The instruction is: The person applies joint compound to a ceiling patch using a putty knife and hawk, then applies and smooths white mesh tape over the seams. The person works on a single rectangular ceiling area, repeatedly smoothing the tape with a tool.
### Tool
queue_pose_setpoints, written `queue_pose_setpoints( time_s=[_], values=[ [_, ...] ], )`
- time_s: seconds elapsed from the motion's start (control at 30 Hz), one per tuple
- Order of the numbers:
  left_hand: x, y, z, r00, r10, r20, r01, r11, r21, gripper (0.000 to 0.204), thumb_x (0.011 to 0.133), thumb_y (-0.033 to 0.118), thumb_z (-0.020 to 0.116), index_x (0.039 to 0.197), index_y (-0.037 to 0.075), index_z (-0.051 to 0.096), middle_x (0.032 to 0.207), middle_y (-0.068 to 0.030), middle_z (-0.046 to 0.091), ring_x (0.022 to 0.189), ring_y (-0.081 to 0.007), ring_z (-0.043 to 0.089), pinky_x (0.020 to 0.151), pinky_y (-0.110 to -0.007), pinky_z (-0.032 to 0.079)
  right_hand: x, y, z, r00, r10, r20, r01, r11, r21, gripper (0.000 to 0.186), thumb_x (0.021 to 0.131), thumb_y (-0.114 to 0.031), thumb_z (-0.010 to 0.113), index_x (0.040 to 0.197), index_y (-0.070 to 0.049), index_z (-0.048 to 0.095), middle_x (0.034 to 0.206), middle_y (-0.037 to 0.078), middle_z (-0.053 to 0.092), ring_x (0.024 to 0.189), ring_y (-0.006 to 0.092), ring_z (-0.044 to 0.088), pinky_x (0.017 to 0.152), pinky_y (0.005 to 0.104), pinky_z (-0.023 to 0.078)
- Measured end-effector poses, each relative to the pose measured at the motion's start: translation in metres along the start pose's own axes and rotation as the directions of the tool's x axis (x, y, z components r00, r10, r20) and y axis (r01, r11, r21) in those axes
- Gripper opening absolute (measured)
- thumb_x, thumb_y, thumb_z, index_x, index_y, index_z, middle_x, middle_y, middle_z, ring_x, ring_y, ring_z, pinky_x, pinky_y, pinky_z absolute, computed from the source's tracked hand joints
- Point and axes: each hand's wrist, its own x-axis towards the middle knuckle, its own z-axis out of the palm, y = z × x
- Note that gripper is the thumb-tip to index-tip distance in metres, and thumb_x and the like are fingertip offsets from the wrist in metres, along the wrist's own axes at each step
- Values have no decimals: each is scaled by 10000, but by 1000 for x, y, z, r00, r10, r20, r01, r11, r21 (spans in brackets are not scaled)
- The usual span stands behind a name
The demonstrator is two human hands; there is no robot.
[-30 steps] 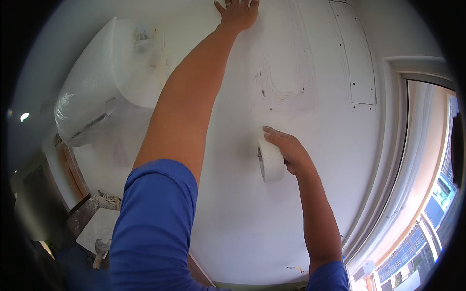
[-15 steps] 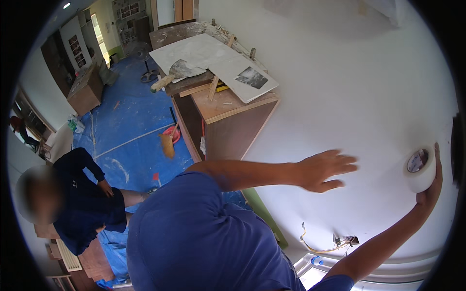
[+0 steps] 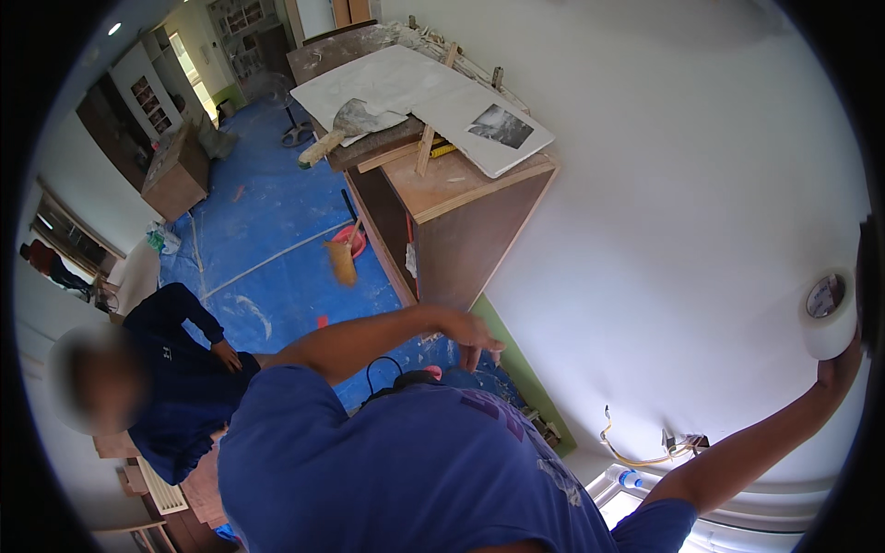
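Observation:
At the right, my right hand (image 3: 843, 355) grips a roll of translucent white tape (image 3: 822, 335) against the white wall (image 3: 673, 230), its fingers partly hidden behind the roll. My left hand (image 3: 473, 334) hangs in front of my blue shirt (image 3: 369, 470), fingers loosely bent and apart, holding nothing, near the foot of a plywood cabinet (image 3: 461, 249).
Boards (image 3: 429, 101) and a scraper (image 3: 348, 124) lie atop the cabinet. A broom (image 3: 341, 263), red dustpan (image 3: 358, 241) and fan (image 3: 277, 97) stand on blue sheeting (image 3: 249, 194). A person in navy (image 3: 184, 369) is at my left; wires (image 3: 636, 461) leave a wall box.
My view has swung from the wall down and left. My left hand has come down from high on the wall toward my body; the tape stays in my right hand.

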Motion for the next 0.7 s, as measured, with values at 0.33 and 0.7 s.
queue_pose_setpoints(
  time_s=[0.33,0.7],
  values=[
    [-138,124,-184,131,652,-747,430,641,635,301,982,166,692,1258,77,770,1179,-164,762,1034,-368,713,931,-466,565,9,5,11,996,-85,3,85,995,-59,502,1099,-171,554,1586,-54,527,1556,147,578,1416,239,580,1178,372,481],
    [-87,216,-304,832,252,-495,457,196,868,891,628,329,971,1427,103,648,1223,-201,755,1181,-394,705,1011,-493,526,-17,-11,30,997,-67,39,66,997,25,472,1102,-227,596,1529,-26,580,1278,167,732,1128,253,737,1030,402,598]
  ],
)
